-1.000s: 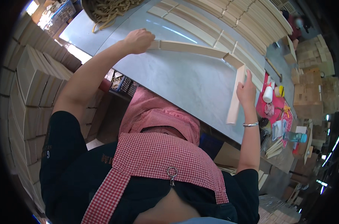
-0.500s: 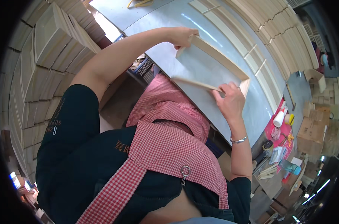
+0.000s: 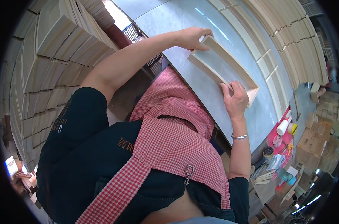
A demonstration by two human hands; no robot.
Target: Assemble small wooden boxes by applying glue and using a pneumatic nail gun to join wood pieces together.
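Note:
A narrow rectangular frame of pale thin wood [image 3: 235, 66] is held over the grey tabletop [image 3: 184, 71]. My left hand [image 3: 193, 38] grips its far-left short end, with thumb and fingers bent around the corner. Close to the right end, my right hand [image 3: 236, 100] pinches the near long strip [image 3: 208, 69], thumb on the outer side and fingers over the inside. The near strip's left end meets the short end piece by my left hand. My right palm hides part of the near right corner.
More pale wooden frames [image 3: 248, 41] lie along the table's far side, beside long stacks of wood strips [image 3: 285, 33]. Tall stacks of wooden trays [image 3: 61, 41] rise at left. On the right are a white bottle [image 3: 282, 127], yellow tape [image 3: 292, 128] and cardboard boxes [image 3: 313, 140].
The near strip, angled away from the left end piece before, has swung in to meet it. Both hands and the frame have shifted right in the view.

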